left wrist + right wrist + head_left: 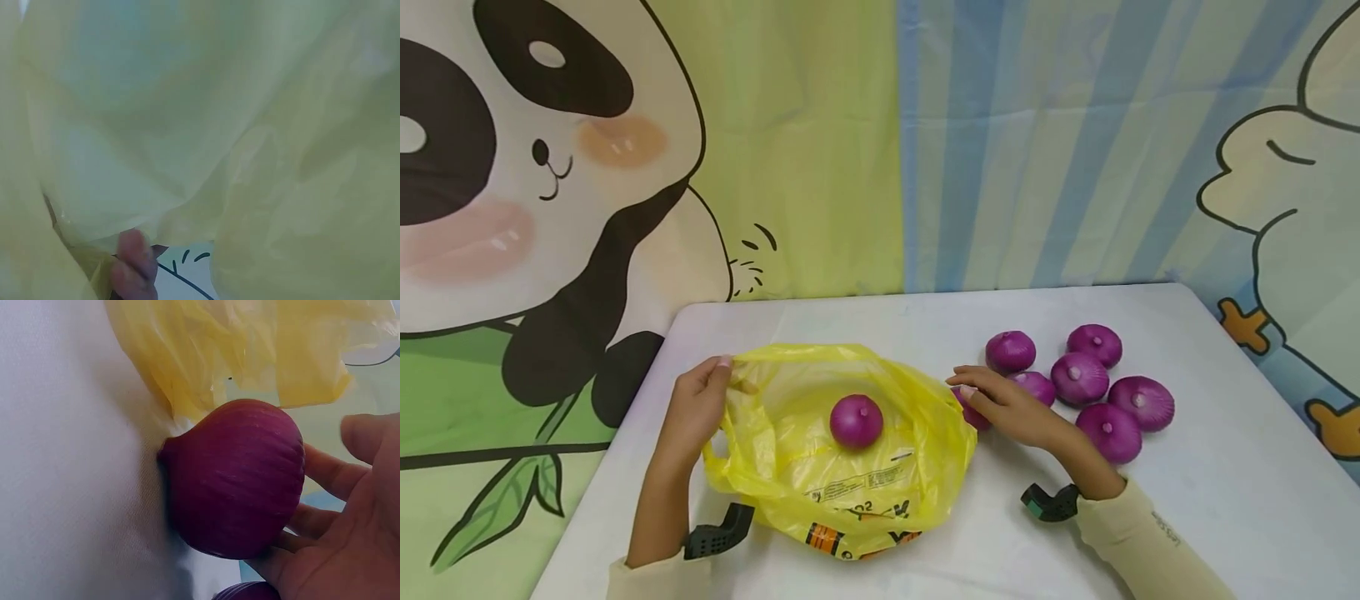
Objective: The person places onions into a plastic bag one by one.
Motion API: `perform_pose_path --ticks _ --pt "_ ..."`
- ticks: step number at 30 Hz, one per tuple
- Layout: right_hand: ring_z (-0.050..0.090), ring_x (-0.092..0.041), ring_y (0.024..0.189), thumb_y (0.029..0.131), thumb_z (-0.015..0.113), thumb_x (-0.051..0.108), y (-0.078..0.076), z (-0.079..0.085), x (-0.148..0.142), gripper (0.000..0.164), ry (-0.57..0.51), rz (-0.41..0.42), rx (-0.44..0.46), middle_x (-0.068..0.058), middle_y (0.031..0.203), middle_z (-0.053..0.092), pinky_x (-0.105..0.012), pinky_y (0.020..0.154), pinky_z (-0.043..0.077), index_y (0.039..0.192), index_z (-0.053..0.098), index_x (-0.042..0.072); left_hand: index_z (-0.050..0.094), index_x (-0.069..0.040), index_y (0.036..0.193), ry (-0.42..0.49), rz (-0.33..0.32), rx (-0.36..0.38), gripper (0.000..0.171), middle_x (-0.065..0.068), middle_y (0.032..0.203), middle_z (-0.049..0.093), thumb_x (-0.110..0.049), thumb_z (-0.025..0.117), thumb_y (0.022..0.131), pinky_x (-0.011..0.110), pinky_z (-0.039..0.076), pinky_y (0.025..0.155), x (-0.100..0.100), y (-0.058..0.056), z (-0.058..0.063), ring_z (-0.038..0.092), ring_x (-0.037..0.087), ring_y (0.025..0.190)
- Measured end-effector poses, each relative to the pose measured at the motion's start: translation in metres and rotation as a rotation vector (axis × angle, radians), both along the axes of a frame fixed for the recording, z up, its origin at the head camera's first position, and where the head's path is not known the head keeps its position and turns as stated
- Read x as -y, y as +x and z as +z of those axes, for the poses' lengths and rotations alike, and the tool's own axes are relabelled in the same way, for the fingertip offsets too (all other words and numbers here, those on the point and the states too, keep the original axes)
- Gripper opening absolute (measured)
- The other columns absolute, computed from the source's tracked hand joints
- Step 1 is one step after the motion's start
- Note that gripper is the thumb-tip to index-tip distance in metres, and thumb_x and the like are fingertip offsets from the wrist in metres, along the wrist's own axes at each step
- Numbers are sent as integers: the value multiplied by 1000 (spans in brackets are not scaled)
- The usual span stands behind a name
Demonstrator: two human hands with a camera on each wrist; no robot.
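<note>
My left hand [695,410] pinches the rim of a yellow plastic bag [928,454] at its left side; the bag's mouth is spread wide. Inside the bag lies one purple-red onion [856,421]. Just right of the bag, my right hand [1013,407] reaches over another red onion [237,481] on the table. In the right wrist view its fingers [334,475] lie behind and against that onion, while the thumb stands apart from it. Yellow film fills most of the left wrist view, with only the left fingertips [134,259] showing.
Several more red onions [1078,379] cluster on the white table [970,550] around and beyond my right hand. A curtain with a cartoon panda [542,158] hangs behind the table. Each wrist wears a black device [718,533].
</note>
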State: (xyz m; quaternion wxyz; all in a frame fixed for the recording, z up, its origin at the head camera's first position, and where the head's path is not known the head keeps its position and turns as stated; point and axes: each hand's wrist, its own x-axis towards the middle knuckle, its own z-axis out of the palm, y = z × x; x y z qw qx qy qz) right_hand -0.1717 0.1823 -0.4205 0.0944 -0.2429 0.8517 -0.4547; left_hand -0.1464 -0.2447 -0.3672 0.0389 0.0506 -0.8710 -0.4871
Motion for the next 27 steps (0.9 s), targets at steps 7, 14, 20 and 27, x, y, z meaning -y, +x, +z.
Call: perform_pose_path --ticks 7,14,20,27 --pt "51 -33 120 94 66 26 2 -4 0 44 44 76 -8 -11 136 52 -49 95 46 135 54 13 60 0 111 4 -14 -5 56 17 90 55 -49 33 104 32 42 69 0 -1 0 49 24 76" --pt "54 -25 111 89 73 22 1 -8 2 50 40 169 -4 -4 128 55 -37 89 51 134 53 15 60 -1 115 1 -10 -6 56 17 89 55 -49 33 104 31 43 67 -1 -2 0 50 24 75" --pt "55 -22 109 89 74 23 1 -8 3 49 45 150 -5 -1 126 56 -35 89 51 134 54 18 59 -2 117 1 -10 4 57 16 83 53 -50 33 103 31 46 59 0 -1 0 51 22 66" --pt "55 -20 112 87 76 28 0 -4 4 51 31 109 -20 4 128 57 -38 91 50 134 56 24 59 -3 114 0 8 1 54 13 74 48 -50 35 103 30 44 49 1 -1 -2 47 20 53"
